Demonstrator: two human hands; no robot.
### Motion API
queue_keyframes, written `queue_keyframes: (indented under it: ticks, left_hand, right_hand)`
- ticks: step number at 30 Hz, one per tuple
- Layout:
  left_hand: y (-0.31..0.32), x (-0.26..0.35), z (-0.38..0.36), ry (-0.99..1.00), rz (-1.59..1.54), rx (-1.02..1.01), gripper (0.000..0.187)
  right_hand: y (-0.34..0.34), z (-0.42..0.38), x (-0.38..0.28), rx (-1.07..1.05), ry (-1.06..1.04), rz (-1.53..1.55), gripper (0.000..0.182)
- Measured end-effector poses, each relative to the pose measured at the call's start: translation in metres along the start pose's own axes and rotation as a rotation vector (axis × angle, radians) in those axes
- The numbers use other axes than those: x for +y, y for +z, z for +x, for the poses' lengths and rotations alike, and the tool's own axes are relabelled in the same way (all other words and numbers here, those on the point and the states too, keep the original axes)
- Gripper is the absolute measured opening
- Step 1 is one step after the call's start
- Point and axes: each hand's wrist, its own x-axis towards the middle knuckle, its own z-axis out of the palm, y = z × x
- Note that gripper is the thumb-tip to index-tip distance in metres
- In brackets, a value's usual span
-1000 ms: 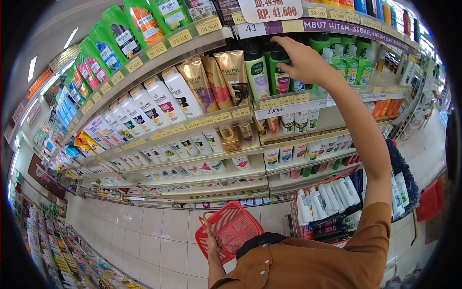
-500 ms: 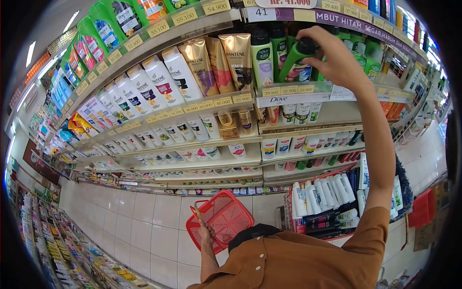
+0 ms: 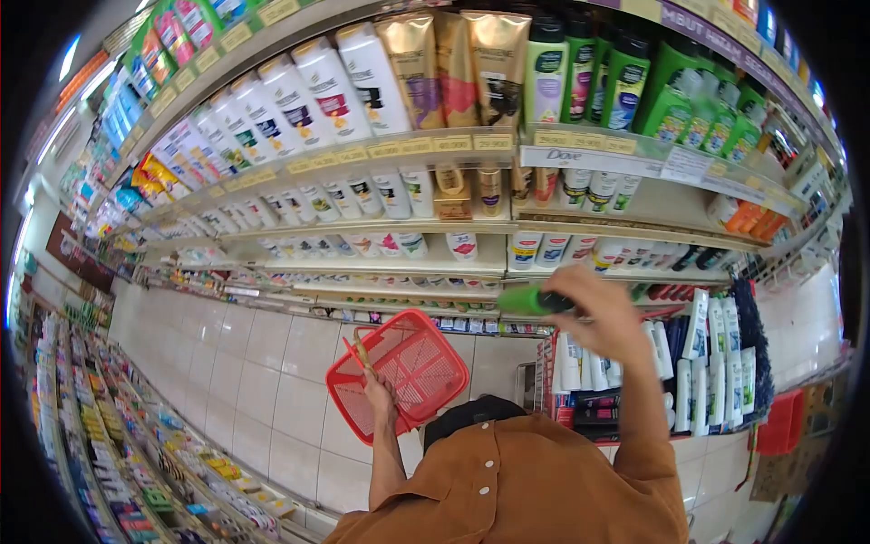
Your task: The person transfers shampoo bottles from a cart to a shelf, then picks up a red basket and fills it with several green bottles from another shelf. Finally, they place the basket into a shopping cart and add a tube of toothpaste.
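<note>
R hand [image 3: 594,313], ctr-right of frame: fingers pinching black cap end of green bottle [image 3: 524,302], blurred, bottle tilted near-horiz, btwn shelves [image 3: 634,218] & red basket [image 3: 399,376]; L hand [image 3: 381,396], lower ctr-left, curled round basket handle [image 3: 361,349]; white bottles [image 3: 716,403] lower right, near R forearm

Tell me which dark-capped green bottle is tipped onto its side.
The green bottle in the right hand, held roughly sideways, its dark cap nearest that hand. The other dark-capped green bottles stand on the shelf.
</note>
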Motion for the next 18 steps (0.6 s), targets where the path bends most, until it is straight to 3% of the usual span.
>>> queue_keyframes:
  ticks: [6, 9, 18]
  left_hand:
    - [0.016, 0.055, -0.028, 0.112, -0.015, -0.155, 0.044]
    - [0.031, 0.079, -0.048, 0.127, 0.026, -0.135, 0.043]
    - [0.051, 0.093, -0.079, 0.228, 0.071, -0.085, 0.042]
  right_hand:
    - [0.148, -0.034, 0.014, -0.190, 0.142, 0.325, 0.040]
    - [0.206, -0.050, 0.018, -0.178, 0.106, 0.424, 0.041]
    - [0.278, -0.089, 0.048, -0.415, 0.033, 0.193, 0.038]
